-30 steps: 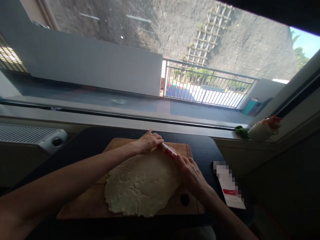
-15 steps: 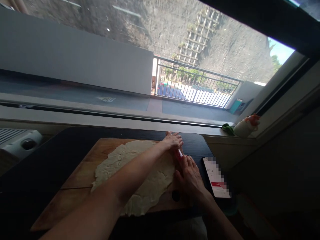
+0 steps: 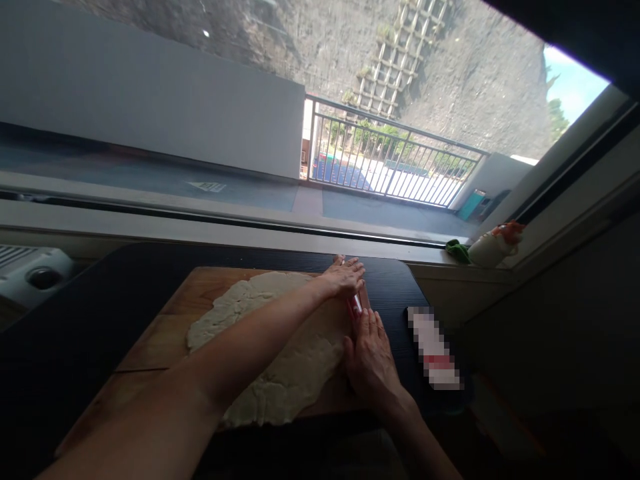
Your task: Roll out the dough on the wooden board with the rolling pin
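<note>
A broad, flat sheet of pale dough [image 3: 300,370] lies on the wooden board [image 3: 175,297], its edge uneven and lumpy. Along the dough's right edge is a shiny red cylinder [image 3: 355,307], mostly covered by my hands; its exact kind is hidden. My left hand [image 3: 345,276] reaches across the dough and rests over the cylinder's far end, fingers over it. On its near end lies my right hand [image 3: 369,353], palm down with fingers stretched forward along it. My left forearm hides part of the dough.
A phone [image 3: 434,350] lies on the dark table [image 3: 390,283] right of the board. On the window sill stand a white pot [image 3: 493,248] and a green cloth-like thing [image 3: 456,251]. A white appliance [image 3: 33,277] is at the left.
My right hand has slid slightly left and toward me, now covering the dark hole in the board. Both hands stay on the cylinder. The camera view has shifted a little.
</note>
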### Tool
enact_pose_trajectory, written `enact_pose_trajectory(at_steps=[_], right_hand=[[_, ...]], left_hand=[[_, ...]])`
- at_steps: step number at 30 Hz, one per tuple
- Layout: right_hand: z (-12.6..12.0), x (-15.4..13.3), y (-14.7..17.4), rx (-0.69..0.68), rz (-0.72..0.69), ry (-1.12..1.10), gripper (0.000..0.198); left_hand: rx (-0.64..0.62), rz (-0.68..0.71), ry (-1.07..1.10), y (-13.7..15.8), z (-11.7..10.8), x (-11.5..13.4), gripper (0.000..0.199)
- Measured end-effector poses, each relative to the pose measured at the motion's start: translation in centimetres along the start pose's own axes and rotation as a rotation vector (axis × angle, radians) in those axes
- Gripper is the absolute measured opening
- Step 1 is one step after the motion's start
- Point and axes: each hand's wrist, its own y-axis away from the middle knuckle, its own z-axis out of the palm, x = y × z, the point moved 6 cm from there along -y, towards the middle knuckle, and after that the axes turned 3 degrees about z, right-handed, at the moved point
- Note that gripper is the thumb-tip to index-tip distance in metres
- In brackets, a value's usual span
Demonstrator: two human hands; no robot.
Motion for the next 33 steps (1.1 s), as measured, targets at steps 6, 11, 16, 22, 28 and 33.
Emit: enact_pose_trajectory(at_steps=[6,11,16,22,28,33], right_hand=[[0.1,-3.2,1.1,-0.025,-0.067,-0.032,0.064],[-0.4,-1.9,1.0,-0.074,-0.068,-0.016,0.065],[0.0,-2.7,1.3,-0.023,0.002,-0.021,0.063],[0.0,-4.8,1.6,-0.007,-0.080,-0.043,0.061],[-0.9,-1.2,1.2,0.001,-0.070,-0.023,0.057],[-0.8,-4.0,2.3,-0.042,-0.173,-0.032,0.061]], left_hand=[[0.021,0.012,0.017,2.8,0.3,-2.0,0.057],[-0.016,-0.008,0.001,1.7,0.4,-1.4,0.054],[-0.022,0.021,0.000,1.3,0.1,-0.6,0.054],[-0.042,-0.004,0.028,4.0,-0.5,-2.1,0.057],[-0.023,0.013,-0.010,0.7,-0.2,0.7,0.053],[0.011,-0.052,-0.018,4.9,-0.6,-1.8,0.055]])
